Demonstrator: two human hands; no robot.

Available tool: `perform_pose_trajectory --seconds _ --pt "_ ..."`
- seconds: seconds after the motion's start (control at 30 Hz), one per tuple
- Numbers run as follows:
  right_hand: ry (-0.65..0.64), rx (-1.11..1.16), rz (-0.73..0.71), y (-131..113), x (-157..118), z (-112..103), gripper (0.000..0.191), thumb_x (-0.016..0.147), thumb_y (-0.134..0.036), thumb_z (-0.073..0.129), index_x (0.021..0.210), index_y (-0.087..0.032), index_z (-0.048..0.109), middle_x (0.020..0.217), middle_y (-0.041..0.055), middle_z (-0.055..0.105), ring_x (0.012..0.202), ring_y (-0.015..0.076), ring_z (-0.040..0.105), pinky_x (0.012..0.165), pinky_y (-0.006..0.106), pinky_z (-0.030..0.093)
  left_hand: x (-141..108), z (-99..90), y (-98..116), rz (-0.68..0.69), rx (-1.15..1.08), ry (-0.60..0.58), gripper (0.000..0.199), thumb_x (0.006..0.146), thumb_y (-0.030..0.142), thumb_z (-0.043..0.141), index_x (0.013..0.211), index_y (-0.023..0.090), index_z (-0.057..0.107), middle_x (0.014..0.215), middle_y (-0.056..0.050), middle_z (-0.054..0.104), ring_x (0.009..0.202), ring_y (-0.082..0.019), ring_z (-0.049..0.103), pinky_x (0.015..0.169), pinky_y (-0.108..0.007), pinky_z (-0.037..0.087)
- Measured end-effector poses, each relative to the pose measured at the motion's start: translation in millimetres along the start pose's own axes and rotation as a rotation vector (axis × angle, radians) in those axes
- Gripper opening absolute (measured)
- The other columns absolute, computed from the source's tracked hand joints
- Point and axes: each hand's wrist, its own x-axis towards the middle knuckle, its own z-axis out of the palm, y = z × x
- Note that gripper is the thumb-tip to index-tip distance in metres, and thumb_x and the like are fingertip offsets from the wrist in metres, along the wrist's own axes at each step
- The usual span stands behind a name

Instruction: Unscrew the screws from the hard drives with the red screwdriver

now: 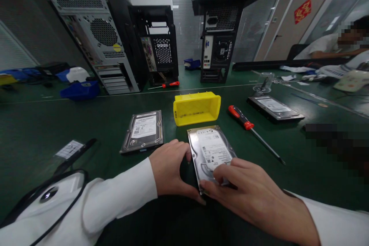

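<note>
A silver hard drive [211, 148] with a white label lies in front of me on the dark green table. Along its left side, my left hand [173, 169] curves with thumb and fingers spread apart, the fingertips close to the edge. My right hand [245, 188] covers the drive's lower right part, its fingers curled onto it and the thumb at the near corner. The undersides of those fingers are hidden. A second hard drive [144, 128] rests left of my hands. Just behind the first drive stands a yellow bin [197, 118] holding small dark bits.
A red-and-black screwdriver [242, 117] lies at right, near a third hard drive [273, 107]. Computer cases [109, 34] stand at the back, with a smaller screwdriver [170, 84] before them. A blue bin [80, 90] sits at left. Another person [323, 46] is far right.
</note>
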Motion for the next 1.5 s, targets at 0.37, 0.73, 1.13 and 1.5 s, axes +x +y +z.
perform_pose_trajectory --seconds 0.37,0.73,1.13,1.5 --pt "-0.007 0.005 -0.079 -4.8 5.3 0.3 0.007 0.086 -0.018 0.052 0.085 -0.017 0.059 0.072 -0.0015 0.058 0.059 0.0126 0.038 0.06 0.03 0.027 0.7 2.1 -1.1 -0.001 0.019 0.006 0.069 0.037 0.069 0.074 0.076 0.019 0.049 0.077 -0.001 0.054 0.072 -0.022 0.05 0.056 -0.029 0.036" --pt "-0.011 0.003 -0.089 -4.1 6.7 -5.4 0.009 0.086 -0.016 0.051 0.089 -0.016 0.06 0.073 -0.0008 0.058 0.061 0.0119 0.04 0.065 0.03 0.028 0.9 1.9 -1.6 0.0 0.026 -0.001 0.069 0.037 0.069 0.074 0.076 0.019 0.049 0.077 -0.002 0.054 0.072 -0.022 0.049 0.057 -0.029 0.036" --pt "-0.048 -0.003 -0.108 0.0 11.9 -8.5 0.014 0.088 -0.017 0.048 0.088 -0.017 0.062 0.075 -0.0007 0.061 0.064 0.0126 0.045 0.072 0.032 0.03 0.1 1.3 -1.1 0.005 0.014 0.018 0.07 0.036 0.071 0.073 0.076 0.019 0.049 0.077 -0.002 0.055 0.072 -0.022 0.05 0.055 -0.028 0.035" --pt "-0.026 -0.033 -0.172 -2.2 11.5 -13.5 0.016 0.088 -0.015 0.047 0.081 -0.015 0.062 0.072 -0.0004 0.058 0.064 0.0135 0.044 0.077 0.035 0.03 0.6 3.3 -2.2 0.017 0.029 0.015 0.069 0.037 0.071 0.072 0.077 0.019 0.049 0.078 -0.002 0.055 0.073 -0.022 0.05 0.056 -0.028 0.036"
